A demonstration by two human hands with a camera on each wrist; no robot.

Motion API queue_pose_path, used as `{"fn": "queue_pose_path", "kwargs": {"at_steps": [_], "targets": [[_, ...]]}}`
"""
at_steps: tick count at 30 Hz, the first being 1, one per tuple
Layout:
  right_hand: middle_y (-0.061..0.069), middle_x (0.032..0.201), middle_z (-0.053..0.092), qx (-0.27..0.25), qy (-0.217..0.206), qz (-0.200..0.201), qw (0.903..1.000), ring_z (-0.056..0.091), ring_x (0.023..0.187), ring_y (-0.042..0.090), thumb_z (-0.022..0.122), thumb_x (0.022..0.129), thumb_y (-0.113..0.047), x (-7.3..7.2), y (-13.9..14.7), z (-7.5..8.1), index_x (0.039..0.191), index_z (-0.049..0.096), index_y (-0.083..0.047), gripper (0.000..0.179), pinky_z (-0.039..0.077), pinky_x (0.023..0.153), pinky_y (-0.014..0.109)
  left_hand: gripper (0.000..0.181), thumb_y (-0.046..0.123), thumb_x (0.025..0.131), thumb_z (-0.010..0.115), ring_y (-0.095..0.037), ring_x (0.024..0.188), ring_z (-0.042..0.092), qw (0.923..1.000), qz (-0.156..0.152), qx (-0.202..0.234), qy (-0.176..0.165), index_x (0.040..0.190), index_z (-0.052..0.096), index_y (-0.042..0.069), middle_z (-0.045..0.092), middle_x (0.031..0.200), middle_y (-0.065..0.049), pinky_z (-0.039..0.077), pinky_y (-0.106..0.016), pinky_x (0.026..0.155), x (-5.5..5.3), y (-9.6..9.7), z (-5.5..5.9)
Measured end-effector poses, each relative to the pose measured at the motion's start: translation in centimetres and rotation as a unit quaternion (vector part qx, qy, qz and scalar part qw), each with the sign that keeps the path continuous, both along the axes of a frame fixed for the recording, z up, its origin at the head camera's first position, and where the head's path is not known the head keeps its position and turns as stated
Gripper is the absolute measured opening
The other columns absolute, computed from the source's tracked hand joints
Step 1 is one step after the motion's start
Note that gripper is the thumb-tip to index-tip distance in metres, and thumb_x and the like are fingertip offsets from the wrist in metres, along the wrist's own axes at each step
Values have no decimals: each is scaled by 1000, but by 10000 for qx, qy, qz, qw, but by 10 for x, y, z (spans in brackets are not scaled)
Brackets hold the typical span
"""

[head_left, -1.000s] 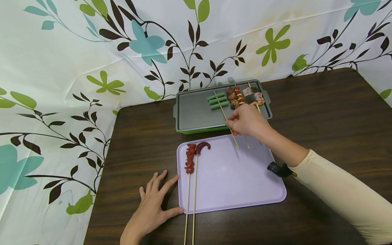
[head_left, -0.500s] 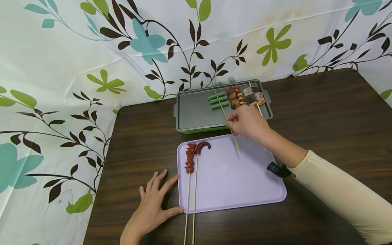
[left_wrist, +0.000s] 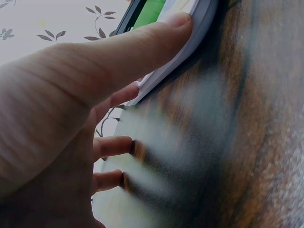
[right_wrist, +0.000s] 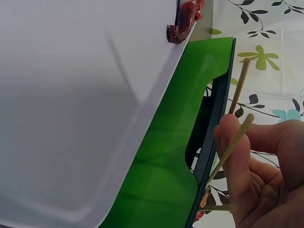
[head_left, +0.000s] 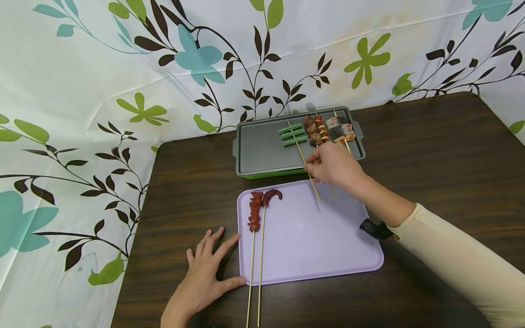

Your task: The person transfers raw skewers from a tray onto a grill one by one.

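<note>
My right hand pinches the stick of a green vegetable skewer between thumb and finger, at the front of a grey-topped grill. The green pieces lie on the plate. To their right lie a meat skewer, a thin red-and-green skewer and a fish skewer. In the right wrist view the pinched stick sticks out past the fingertips. My left hand rests with spread fingers on the table, its thumb and index finger touching the left edge of a lilac tray.
On the tray's left side lie a red meat skewer and an octopus tentacle skewer, their sticks running over the front edge. A dark wooden table bears everything. Behind it hangs a patterned white cloth.
Almost nothing differs. My right hand has shifted very slightly right, and a stick end once visible below it is now hidden by the forearm. The left hand stays put.
</note>
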State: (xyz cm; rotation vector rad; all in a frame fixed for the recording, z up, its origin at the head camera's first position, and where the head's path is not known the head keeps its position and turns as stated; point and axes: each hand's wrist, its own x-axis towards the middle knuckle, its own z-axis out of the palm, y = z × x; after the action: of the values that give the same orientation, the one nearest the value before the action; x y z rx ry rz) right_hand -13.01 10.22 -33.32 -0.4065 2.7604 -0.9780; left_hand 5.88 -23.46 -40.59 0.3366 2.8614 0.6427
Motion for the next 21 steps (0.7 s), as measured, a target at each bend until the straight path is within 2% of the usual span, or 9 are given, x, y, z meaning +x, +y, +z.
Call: {"fn": "queue_pose_path", "kwargs": {"at_steps": [5,10,15,21], "targets": [[-4,61,67,-34,41,6,10000,65,56,13,68,91,-18,4,3,1,92,77,-6,15,47,52,33,92,67,71,74,-44,145,11,10000,-4,10,-14,151,34,44,23,159,-9,8,-86,91,0,0,-1],[-4,60,66,-248,87,42,9996,63,54,12,69,90,-17,13,7,5,91,77,-7,13,43,47,33,92,67,71,73,-44,145,10,10000,6,5,-39,151,33,44,23,159,-9,7,-86,91,0,0,-1],[-3,61,66,-578,26,124,9982,63,54,15,71,89,-16,30,7,9,91,76,-7,10,41,46,32,91,69,71,73,-44,145,10,10000,31,-10,-66,150,33,45,23,159,-9,7,-86,91,0,1,0],[-8,60,63,-646,-88,293,9974,59,55,11,73,89,-19,57,3,12,95,76,-10,11,42,49,31,91,69,71,72,-45,145,11,10000,22,67,-26,150,35,44,23,159,-9,7,-86,90,0,0,0]]}}
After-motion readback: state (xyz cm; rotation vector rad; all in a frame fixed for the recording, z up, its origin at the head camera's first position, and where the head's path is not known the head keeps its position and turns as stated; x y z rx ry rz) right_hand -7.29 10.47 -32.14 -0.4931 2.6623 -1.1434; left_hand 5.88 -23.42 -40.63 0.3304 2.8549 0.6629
